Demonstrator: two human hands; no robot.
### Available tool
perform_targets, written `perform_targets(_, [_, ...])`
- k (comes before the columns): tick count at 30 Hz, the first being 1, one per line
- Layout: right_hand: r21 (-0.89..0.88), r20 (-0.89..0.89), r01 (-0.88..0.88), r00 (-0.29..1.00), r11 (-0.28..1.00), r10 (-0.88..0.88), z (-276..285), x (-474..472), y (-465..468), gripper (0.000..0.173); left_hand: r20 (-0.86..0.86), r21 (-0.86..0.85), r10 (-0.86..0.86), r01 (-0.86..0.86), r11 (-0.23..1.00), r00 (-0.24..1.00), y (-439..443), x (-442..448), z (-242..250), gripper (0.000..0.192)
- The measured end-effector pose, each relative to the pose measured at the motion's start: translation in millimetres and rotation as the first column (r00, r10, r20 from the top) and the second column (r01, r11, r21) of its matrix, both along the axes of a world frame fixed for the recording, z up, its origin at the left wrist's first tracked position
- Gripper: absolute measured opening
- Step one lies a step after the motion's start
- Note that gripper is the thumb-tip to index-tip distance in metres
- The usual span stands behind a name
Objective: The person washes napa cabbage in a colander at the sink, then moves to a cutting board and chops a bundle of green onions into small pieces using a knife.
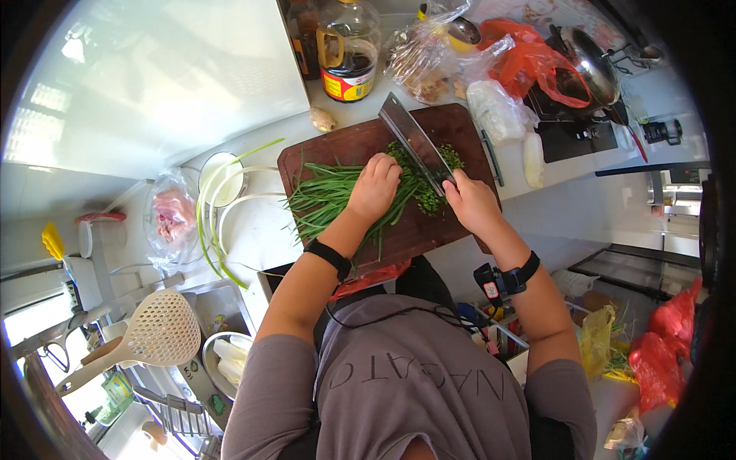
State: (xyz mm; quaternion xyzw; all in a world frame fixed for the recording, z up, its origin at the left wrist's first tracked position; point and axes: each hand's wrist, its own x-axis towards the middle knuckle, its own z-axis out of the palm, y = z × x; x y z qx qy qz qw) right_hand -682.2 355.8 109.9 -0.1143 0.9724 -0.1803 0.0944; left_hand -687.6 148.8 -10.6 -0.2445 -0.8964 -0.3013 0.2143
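Observation:
A dark wooden cutting board (339,148) lies before me on the white counter. Across its left half spreads a bunch of long green chives (328,192). My left hand (376,187) presses down on the bunch with its fingers curled. In my right hand (472,201) is the handle of a Chinese cleaver (415,138), its broad blade standing over the greens just right of my left fingers. Finely chopped chives (428,198) lie around and under the blade, with more of them on its far side. The cutting edge is partly hidden.
Behind the board stand a large jug of dark sauce (348,69) and a piece of ginger (322,119). Bagged raw meat (172,213), a white bowl (224,181) and long scallion stalks (215,230) sit at left. White bagged food (500,112) and a lidded pan (589,63) are at right.

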Motion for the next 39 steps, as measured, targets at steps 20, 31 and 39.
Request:
perform_targets(20, [0.136, 0.084, -0.126, 0.99, 0.983, 0.116, -22, -11, -15, 0.025, 0.08, -0.005, -0.05, 0.05, 0.999, 0.996, 0, 0, -8, 0.026])
perform_targets(31, [0.079, -0.012, -0.098, 0.995, 0.992, 0.099, -9, 4, -5, 0.025, 0.018, -0.011, -0.06, 0.06, 0.998, 0.998, -1, -1, -2, 0.027])
perform_targets(39, [0.229, 0.064, -0.216, 0.976, 0.949, 0.206, 22, -8, -18, 0.023, 0.065, 0.032, -0.061, 0.059, 0.998, 0.996, -1, 1, -3, 0.027])
